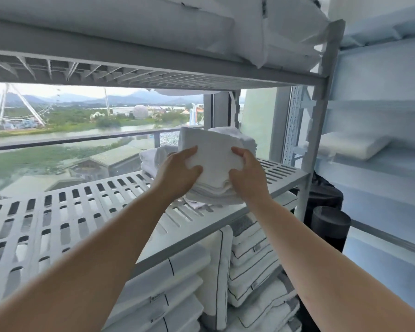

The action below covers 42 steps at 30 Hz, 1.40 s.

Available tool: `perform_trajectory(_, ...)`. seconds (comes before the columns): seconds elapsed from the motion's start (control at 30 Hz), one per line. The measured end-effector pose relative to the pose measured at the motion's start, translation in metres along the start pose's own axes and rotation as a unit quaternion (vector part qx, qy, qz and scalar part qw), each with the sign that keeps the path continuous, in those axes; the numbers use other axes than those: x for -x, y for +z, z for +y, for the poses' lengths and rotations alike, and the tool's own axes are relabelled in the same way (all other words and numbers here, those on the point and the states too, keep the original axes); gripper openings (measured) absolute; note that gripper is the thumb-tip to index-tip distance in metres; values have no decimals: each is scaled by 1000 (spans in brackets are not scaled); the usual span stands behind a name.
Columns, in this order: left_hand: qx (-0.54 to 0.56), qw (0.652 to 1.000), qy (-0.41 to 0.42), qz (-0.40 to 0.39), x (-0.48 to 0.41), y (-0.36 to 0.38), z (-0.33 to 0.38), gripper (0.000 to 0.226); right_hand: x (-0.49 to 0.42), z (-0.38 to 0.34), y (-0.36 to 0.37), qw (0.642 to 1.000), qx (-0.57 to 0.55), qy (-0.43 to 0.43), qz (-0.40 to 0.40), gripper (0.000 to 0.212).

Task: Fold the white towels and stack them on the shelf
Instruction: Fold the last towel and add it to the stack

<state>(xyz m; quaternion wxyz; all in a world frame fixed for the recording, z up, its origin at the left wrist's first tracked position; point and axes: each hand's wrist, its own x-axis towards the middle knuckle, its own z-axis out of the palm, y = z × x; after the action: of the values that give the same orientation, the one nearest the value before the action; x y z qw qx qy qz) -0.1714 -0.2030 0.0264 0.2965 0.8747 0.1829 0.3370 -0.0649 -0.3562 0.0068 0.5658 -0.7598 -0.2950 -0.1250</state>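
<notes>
White terry towels, folded into a thick stack (213,161), sit on the grey slatted plastic shelf (86,207) toward its right end. The left hand (177,173) and right hand (248,174) clasp its near edge, thumbs underneath; both equally near, stack's length running away, so probably a straight push.

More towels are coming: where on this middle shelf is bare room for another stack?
Bare: the left part of the slatted shelf, up to the left hand; a narrow strip between the towel stack and the right post. Crowded: where left and right hand grip the stack, with another towel pile beside it; folded linens pack the level below.
</notes>
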Motion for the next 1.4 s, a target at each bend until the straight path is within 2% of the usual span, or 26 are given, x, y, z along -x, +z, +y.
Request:
perform_trajectory(0.37,63,998,-1,21,-142,53,-1,59,-142,33,10,999,29,-24,0,60)
perform_trajectory(0.6,44,999,-7,17,-195,86,-1,55,-202,61,16,1000,0,-4,-9,63)
perform_trajectory(0.87,11,997,-33,62,-255,121,-5,55,-283,99,37,998,-18,-49,-35,61)
perform_trajectory(1.2,-5,984,-104,145,-330,169,-6,54,-394,146,61,984,-67,-106,-127,62)
perform_trajectory(1.33,-41,974,-137,178,-342,181,-22,54,-419,161,89,973,-59,-118,-191,71)
perform_trajectory(1.4,-60,968,-155,188,-343,183,-33,54,-425,166,106,969,-47,-133,-203,67)
